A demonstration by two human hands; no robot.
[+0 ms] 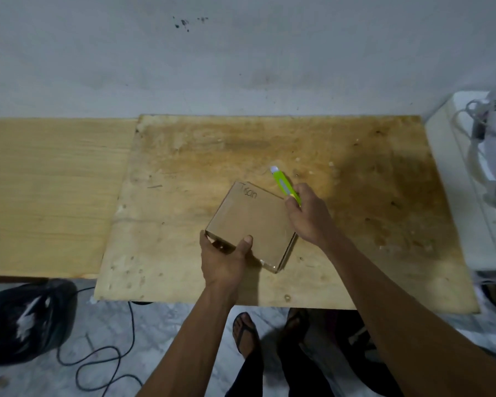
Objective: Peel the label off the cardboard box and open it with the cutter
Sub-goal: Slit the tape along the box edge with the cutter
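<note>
Your right hand [308, 216] grips the green cutter [286, 187], fingers curled round its lower end at the box's far-right edge. The cutter's long axis runs diagonally, free end with the pale tip pointing up-left, away from you; the end inside your fist is hidden, blade not visible. Your left hand [224, 259] clamps the near-left corner of the cardboard box [251, 222], thumb on top, fingers wrapped under the side. The box sits near the middle of the stained plywood board [355, 196], turned so one corner points toward you, near-left end raised a little in your hand. It's closed; contents can't be seen. Handwriting shows near its far edge. Left of the board, a paler wooden table [49, 196]. On the floor below-left, a black bag [26, 319] and a black cable [98, 365]. White stuff with cords at right [487, 156].
</note>
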